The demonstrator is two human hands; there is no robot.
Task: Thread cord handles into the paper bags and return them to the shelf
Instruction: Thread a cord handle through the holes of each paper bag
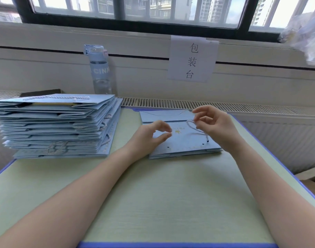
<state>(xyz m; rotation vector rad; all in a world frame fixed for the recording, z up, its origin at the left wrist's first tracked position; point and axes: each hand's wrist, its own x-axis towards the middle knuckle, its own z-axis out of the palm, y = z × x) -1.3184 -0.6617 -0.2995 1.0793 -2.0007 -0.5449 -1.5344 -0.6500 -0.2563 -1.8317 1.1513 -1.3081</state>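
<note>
A flat light-blue paper bag (181, 140) lies on the table ahead of me, its punched holes along the near edge. A pale twisted cord (193, 128) loops over the bag, and its dark tip hangs near the right-hand hole. My right hand (215, 125) pinches the cord's upper end between thumb and forefinger, above the bag's right half. My left hand (151, 136) hovers over the bag's left part with thumb and fingers curved and holds nothing.
A tall stack of folded blue bags (58, 126), some with cord handles, stands at the table's left. A clear water bottle (100, 70) stands behind the stack by the wall. A paper sign (192, 59) hangs on the wall. The green table top (153, 194) has a blue rim.
</note>
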